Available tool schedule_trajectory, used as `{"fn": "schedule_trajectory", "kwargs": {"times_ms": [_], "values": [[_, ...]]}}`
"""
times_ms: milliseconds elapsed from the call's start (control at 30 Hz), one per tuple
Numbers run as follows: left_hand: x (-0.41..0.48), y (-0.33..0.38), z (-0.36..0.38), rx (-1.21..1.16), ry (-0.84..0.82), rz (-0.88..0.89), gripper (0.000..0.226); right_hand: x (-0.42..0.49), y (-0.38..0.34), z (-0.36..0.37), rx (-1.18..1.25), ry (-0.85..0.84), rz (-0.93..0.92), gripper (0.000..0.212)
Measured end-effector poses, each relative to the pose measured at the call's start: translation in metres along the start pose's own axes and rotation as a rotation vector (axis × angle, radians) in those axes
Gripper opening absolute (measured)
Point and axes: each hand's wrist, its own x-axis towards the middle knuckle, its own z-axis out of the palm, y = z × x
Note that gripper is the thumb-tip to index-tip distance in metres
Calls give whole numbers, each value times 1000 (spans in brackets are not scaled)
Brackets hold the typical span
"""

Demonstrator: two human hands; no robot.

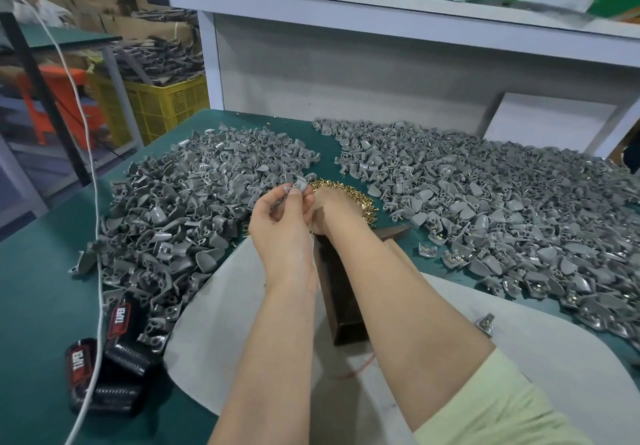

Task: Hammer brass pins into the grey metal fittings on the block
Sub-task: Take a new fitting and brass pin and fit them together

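Left hand (281, 233) grip on grey fitting (299, 182), right hand (329, 210) at brass pins (362, 200)

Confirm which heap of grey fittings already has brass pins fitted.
The right-hand heap: brass pins stick out of many fittings there. The left-hand heap looks bare grey.
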Motion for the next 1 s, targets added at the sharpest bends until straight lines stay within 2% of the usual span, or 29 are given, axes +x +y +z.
{"fn": "schedule_trajectory", "kwargs": {"times_ms": [133, 233, 333, 367, 433, 533, 633, 700, 800, 1000], "values": [[1, -1, -1, 35, -2, 10, 12, 2, 2, 1, 70, 53, -17, 15], [2, -3, -2, 179, -29, 68, 14, 0, 11, -11, 193, 171, -42, 14], [2, -5, -4, 442, -158, 182, 15, -14, 33, -37, 502, 225, -80, 18], [2, -6, -4, 547, -228, 208, 13, -23, 43, -45, 629, 214, -92, 13], [-2, -10, -3, 794, -376, 234, 11, -47, 63, -58, 824, 170, -113, 17], [-11, -18, 0, 1227, -476, 315, 13, -80, 85, -59, 960, 77, -115, 9], [-15, -20, 0, 1482, -474, 398, 10, -95, 92, -46, 876, 127, -98, 8], [-15, -20, 0, 1545, -464, 404, 9, -98, 93, -38, 635, 213, -150, 10], [-14, -19, 0, 1555, -471, 392, 10, -100, 93, -26, 342, 270, -200, 8], [-14, -18, 0, 1556, -503, 396, 11, -100, 88, -21, 207, 367, -250, 9]]}}
